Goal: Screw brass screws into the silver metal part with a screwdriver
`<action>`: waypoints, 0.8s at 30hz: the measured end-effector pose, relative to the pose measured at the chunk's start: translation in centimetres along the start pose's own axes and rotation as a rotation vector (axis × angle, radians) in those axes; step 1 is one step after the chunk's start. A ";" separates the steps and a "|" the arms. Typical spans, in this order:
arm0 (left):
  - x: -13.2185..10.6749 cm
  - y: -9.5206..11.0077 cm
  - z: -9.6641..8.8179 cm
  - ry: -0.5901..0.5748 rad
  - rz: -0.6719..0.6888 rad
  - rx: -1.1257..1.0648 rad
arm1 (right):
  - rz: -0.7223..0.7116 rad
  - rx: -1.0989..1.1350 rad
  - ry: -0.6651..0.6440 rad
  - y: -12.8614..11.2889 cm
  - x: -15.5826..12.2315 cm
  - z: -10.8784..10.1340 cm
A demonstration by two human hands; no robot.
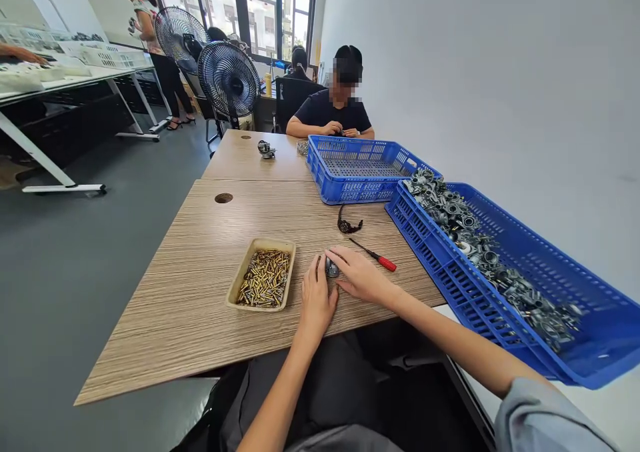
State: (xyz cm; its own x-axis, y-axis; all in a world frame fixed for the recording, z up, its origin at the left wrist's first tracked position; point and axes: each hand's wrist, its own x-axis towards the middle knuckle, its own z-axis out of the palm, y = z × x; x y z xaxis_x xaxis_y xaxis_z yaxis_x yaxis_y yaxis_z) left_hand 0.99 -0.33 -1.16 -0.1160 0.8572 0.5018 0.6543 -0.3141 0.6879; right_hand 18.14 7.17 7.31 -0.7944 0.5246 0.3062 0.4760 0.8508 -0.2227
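Observation:
Both my hands meet over a small grey metal part (331, 267) on the wooden table (200, 285). My left hand (316, 300) has its fingers curled against the part from the left. My right hand (356, 273) covers it from the right and grips it. Just left of the hands stands a beige tray (240, 275) filled with small brass screws (265, 279). A red-handled screwdriver (376, 257) lies on the table just past my right hand.
A blue crate (595, 319) heaped with grey metal parts sits at my right, a second blue crate (360, 169) beyond it. A black ring-shaped piece (349, 225) lies between them. Across the table a seated person works; two fans and another person stand further back.

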 end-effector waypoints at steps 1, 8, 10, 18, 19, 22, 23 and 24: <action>0.0 0.0 0.0 0.006 -0.007 -0.006 | -0.018 0.046 -0.014 0.1 0.0 -0.5; 0.4 0.4 -0.6 0.002 -0.036 -0.025 | 0.292 0.112 0.257 7.4 2.4 -1.6; 0.4 0.5 -0.8 0.002 -0.033 -0.020 | 0.521 0.059 0.277 10.3 3.5 -0.4; 0.3 0.2 -1.0 -0.009 -0.010 0.000 | 0.522 0.284 0.389 14.5 4.9 4.0; 0.3 0.2 -1.0 -0.011 -0.008 0.004 | 0.510 0.319 0.420 14.7 4.6 4.2; 0.3 0.0 -1.0 -0.018 -0.006 0.002 | 0.503 0.413 0.499 15.3 3.9 4.9; 0.4 0.0 -1.1 -0.022 -0.007 0.001 | 0.504 0.441 0.519 15.6 3.7 5.0; 0.4 0.0 -1.1 -0.027 -0.009 0.002 | 0.504 0.466 0.536 15.8 3.6 5.2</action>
State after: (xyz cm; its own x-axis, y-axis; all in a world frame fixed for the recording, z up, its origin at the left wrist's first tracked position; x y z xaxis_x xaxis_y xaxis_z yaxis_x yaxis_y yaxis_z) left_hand 0.15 -0.44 -0.36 -0.1018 0.8706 0.4814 0.6549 -0.3057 0.6911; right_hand 20.86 22.33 0.13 -0.1901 0.8789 0.4374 0.4267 0.4752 -0.7695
